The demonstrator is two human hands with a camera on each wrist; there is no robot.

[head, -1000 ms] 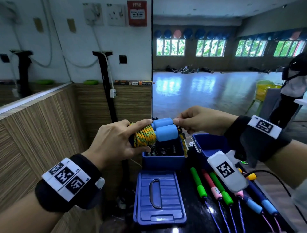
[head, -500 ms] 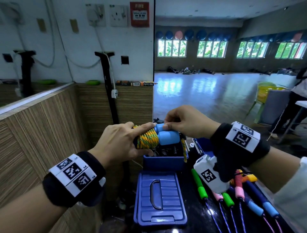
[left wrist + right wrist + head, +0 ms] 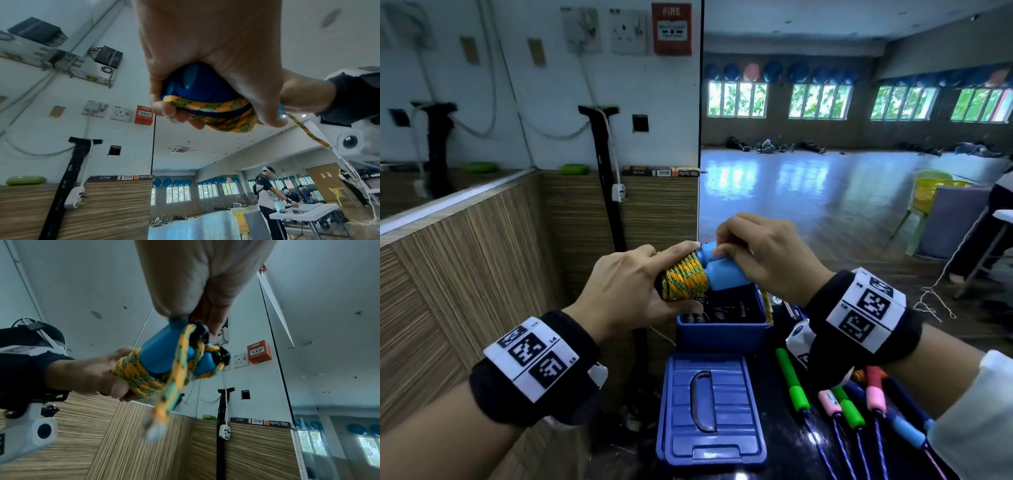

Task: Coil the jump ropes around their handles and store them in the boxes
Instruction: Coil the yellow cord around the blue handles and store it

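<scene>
Braided yellow-green rope [image 3: 683,279]; smooth matt blue handles [image 3: 726,272]; glossy plastic box [image 3: 722,334]; wood-grain wall panel [image 3: 482,260].

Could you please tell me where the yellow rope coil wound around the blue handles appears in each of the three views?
Head: centre, the rope coil sits in the left hand, above the open blue box.
Left wrist: upper centre, the coil shows under the curled fingers.
Right wrist: centre left, the coil sits beside the blue handles.
Shared landmark: the red fire alarm on the wall.
</scene>
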